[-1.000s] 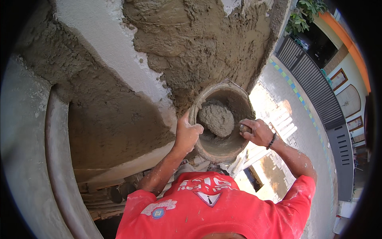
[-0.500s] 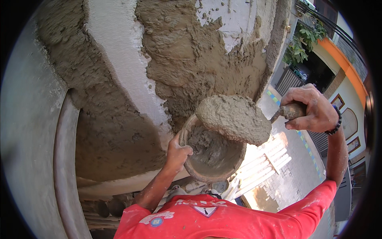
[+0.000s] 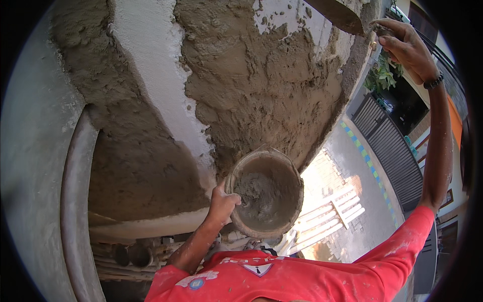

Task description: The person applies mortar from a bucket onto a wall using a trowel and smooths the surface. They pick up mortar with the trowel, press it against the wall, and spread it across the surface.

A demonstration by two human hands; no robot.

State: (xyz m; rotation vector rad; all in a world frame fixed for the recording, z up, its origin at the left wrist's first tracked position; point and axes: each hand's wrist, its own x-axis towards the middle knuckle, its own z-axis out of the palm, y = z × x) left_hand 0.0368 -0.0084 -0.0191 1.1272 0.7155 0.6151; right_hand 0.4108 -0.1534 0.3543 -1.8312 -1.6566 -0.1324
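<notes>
Mortar going on the wall (image 3: 261, 95).
Your left hand (image 3: 221, 204) clamps the bucket (image 3: 266, 199) rim below the wet patch; your right hand (image 3: 407, 48) grips the trowel (image 3: 337, 14) above it.

bucket (image 3: 282, 166): grey-brown, crusted with grey mortar
mortar (image 3: 256, 189): wet dark grey
plaster on wall (image 3: 261, 85): rough grey-brown patches
bare wall strip (image 3: 151, 85): white
shirt (image 3: 302, 279): red, with white and blue emblem, pale splashes
wristband (image 3: 433, 81): black
gate (image 3: 392, 151): dark grey bars
kerb (image 3: 365, 158): blue, green and yellow checks
</notes>
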